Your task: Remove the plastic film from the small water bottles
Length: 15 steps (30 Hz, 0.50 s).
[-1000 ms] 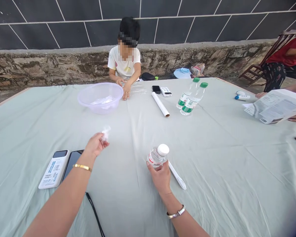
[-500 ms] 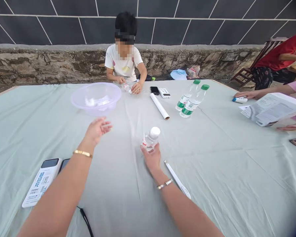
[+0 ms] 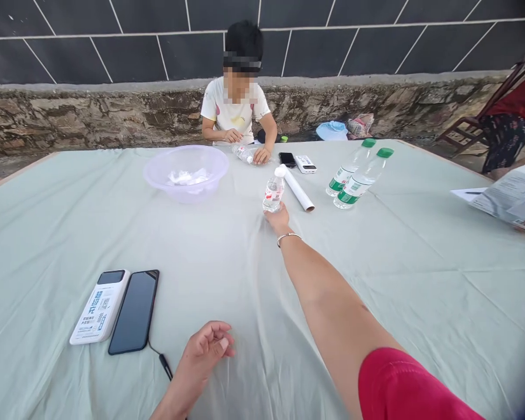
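Note:
My right hand (image 3: 279, 218) reaches across the table and grips a small clear water bottle (image 3: 273, 195) low down, by its base. The bottle stands upright, with a white cap and a red-and-white label. My left hand (image 3: 205, 350) hovers near the front edge of the view, fingers loosely curled and thumb apart, holding nothing. Left of it lie a dark phone (image 3: 134, 315) with a black wrist strap and a white power bank (image 3: 97, 312). Just beyond the bottle is a white roll (image 3: 298, 189).
A translucent purple basin (image 3: 151, 175) with white crumpled material stands at the back left. Across the table a person (image 3: 234, 111) handles another bottle. Two green-capped bottles (image 3: 359, 178) stand right of the roll. At the far right someone holds printed sheets (image 3: 514, 192).
My right hand has carried the bottle forward, away from me. My left hand has drawn back from near the basin toward me. The view has shifted left.

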Each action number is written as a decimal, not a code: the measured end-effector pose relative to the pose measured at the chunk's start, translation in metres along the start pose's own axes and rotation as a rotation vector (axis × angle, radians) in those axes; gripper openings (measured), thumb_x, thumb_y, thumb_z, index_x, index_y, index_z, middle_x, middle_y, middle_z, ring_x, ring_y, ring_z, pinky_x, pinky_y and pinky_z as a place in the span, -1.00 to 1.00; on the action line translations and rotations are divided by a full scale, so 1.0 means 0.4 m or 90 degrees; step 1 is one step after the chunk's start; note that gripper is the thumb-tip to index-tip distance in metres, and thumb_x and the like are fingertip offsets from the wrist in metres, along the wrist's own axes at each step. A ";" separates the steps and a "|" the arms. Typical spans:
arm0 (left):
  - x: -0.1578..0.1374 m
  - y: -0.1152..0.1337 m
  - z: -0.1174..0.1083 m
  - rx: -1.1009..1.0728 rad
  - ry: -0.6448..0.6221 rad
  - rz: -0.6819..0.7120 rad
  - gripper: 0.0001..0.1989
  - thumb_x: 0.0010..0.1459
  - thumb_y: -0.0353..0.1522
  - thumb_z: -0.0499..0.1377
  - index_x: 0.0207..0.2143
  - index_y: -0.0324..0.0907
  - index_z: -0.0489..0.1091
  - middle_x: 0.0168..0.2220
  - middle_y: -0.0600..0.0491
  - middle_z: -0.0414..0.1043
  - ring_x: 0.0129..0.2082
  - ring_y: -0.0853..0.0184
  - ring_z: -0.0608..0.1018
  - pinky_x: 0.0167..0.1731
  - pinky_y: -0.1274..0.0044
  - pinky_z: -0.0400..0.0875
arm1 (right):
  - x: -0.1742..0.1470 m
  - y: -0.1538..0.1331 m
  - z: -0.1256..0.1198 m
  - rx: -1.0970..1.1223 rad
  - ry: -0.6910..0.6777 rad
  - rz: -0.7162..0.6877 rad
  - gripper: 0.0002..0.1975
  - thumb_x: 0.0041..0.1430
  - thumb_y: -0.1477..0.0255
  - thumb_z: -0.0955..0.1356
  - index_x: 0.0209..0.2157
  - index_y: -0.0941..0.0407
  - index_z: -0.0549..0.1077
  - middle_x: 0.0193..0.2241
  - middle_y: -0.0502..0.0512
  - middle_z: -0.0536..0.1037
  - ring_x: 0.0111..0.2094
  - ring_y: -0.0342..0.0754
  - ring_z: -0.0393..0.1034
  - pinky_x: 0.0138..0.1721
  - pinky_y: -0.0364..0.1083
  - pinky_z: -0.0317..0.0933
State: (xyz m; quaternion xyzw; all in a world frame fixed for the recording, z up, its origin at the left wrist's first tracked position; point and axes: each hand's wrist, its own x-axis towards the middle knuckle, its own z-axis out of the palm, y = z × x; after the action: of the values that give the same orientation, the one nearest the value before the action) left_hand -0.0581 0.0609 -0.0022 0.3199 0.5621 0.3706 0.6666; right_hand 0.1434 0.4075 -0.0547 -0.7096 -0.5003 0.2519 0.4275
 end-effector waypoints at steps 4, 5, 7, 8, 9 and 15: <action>-0.016 -0.033 0.033 -0.004 -0.042 0.000 -0.53 -0.05 0.00 0.23 -0.23 -0.16 0.41 -0.31 0.03 0.42 -0.32 0.27 0.53 -0.17 0.41 0.36 | -0.081 0.025 -0.046 -0.032 -0.038 0.018 -0.37 -0.04 0.55 0.30 0.14 0.24 0.22 -0.04 0.28 0.45 -0.11 0.01 0.42 -0.03 -0.03 0.28; -0.021 -0.045 0.044 -0.006 -0.050 0.003 -0.53 -0.05 0.00 0.22 -0.23 -0.17 0.41 -0.31 0.02 0.42 -0.33 0.28 0.53 -0.17 0.41 0.36 | -0.116 0.029 -0.057 -0.040 -0.050 0.009 -0.40 -0.03 0.56 0.27 0.12 0.23 0.25 -0.03 0.28 0.44 -0.11 -0.01 0.43 -0.02 -0.03 0.28; -0.030 -0.069 0.067 -0.010 -0.058 0.011 -0.53 -0.04 -0.01 0.21 -0.22 -0.18 0.41 -0.31 0.02 0.42 -0.34 0.28 0.53 -0.18 0.41 0.36 | -0.202 0.033 -0.076 -0.055 -0.080 -0.022 -0.46 -0.01 0.56 0.25 0.08 0.20 0.31 -0.01 0.24 0.44 -0.11 -0.04 0.43 0.00 -0.05 0.27; -0.035 -0.079 0.078 -0.009 -0.056 0.016 -0.54 -0.04 -0.02 0.21 -0.23 -0.18 0.40 -0.32 0.02 0.43 -0.34 0.28 0.53 -0.19 0.40 0.37 | -0.251 0.033 -0.085 -0.064 -0.096 -0.042 -0.48 -0.01 0.55 0.25 0.06 0.19 0.33 0.01 0.23 0.42 -0.08 -0.05 0.42 0.02 -0.06 0.26; -0.040 -0.088 0.089 -0.006 -0.055 0.020 -0.55 -0.03 -0.03 0.21 -0.23 -0.19 0.40 -0.33 0.02 0.43 -0.35 0.28 0.53 -0.19 0.41 0.38 | -0.305 0.034 -0.094 -0.073 -0.110 -0.061 -0.49 -0.02 0.55 0.26 0.04 0.18 0.35 0.04 0.22 0.40 -0.03 -0.04 0.39 0.05 -0.06 0.23; -0.068 -0.119 0.122 0.029 -0.039 0.091 -0.65 0.03 -0.11 0.19 -0.25 -0.19 0.41 -0.37 0.04 0.43 -0.35 0.30 0.51 -0.20 0.42 0.40 | -0.621 0.058 -0.172 -0.240 -0.210 -0.237 -0.50 0.10 0.43 0.28 0.12 0.14 0.30 0.23 0.22 0.18 0.23 0.07 0.06 0.23 0.07 -0.05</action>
State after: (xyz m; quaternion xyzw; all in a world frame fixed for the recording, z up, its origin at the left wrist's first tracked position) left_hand -0.0060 0.0124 -0.0206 0.3854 0.5253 0.3948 0.6479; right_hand 0.1165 0.1502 -0.0569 -0.6221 -0.7221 0.1840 0.2402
